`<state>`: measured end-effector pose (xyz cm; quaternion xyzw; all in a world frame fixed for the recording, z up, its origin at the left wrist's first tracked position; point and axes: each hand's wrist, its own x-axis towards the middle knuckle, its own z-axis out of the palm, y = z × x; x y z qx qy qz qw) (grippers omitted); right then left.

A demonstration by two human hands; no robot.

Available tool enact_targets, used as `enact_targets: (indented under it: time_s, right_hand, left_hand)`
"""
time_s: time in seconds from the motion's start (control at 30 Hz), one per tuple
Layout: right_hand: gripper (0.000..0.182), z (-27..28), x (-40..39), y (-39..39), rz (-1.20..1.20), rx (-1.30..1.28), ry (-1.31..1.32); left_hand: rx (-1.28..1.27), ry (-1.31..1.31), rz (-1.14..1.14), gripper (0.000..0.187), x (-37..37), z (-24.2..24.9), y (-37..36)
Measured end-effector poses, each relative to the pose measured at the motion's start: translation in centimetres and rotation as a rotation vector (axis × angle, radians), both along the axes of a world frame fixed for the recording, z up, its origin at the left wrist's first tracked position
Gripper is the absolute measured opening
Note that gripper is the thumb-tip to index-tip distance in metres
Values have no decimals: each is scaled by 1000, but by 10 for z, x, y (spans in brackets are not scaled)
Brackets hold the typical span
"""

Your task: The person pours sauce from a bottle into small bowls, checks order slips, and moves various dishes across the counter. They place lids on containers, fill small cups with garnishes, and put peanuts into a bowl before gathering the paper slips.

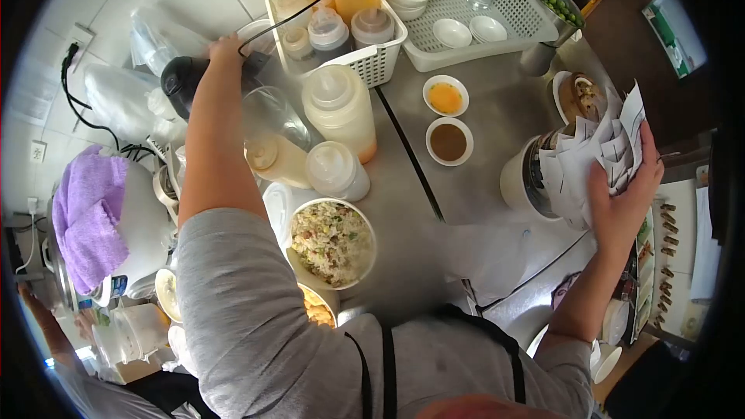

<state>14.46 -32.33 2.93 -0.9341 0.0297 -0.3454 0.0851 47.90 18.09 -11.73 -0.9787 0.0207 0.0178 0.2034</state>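
At the upper left, my left hand point(225, 48) reaches to a black device point(183, 81) by the wall; its fingers are mostly hidden. My right hand point(635, 190) is closed round a bunch of white paper slips point(597, 157) at the right, above a white tub point(516, 178). A bowl of fried rice point(331, 244) stands on the steel counter near my left upper arm. Behind it are squeeze bottles point(337, 105) and a clear container point(275, 116). Two small bowls, one with orange liquid point(445, 98) and one with brown sauce point(448, 142), sit mid-counter.
White baskets point(376, 66) with sauce bottles and bowls line the back. A purple towel point(91, 213) drapes over an appliance at the left. Another person's hand point(43, 318) shows at the lower left. A tray of skewered food point(646, 264) lies at the right.
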Motion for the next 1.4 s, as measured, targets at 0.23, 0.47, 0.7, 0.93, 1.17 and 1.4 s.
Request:
enact_targets:
  time_s: [0.23, 0.47, 0.7, 0.93, 1.17, 1.4]
  right_hand:
    - [62, -1, 0, -1, 29, -37, -55]
    - [67, 0, -5, -1, 47, -1, -89]
    - [71, 26, -31, 1, 56, -111, -94]
    - [53, 59, -72, 78, 743, 475, -58]
    - [31, -25, -98, 138, 653, 109, 614]
    - [33, -149, -125, 143, 603, 14, 542]
  left_hand:
    - [-198, 152, -123, 30, -17, 25, -24]
    - [-56, -141, -211, 23, -45, 96, -19]
    - [136, -629, -502, 28, -183, 207, -38]
    - [-292, -358, -980, 23, -386, 217, -121]
    - [-686, -94, -1039, 13, -514, 115, -189]
    - [-983, -209, -807, 12, -540, 12, -184]
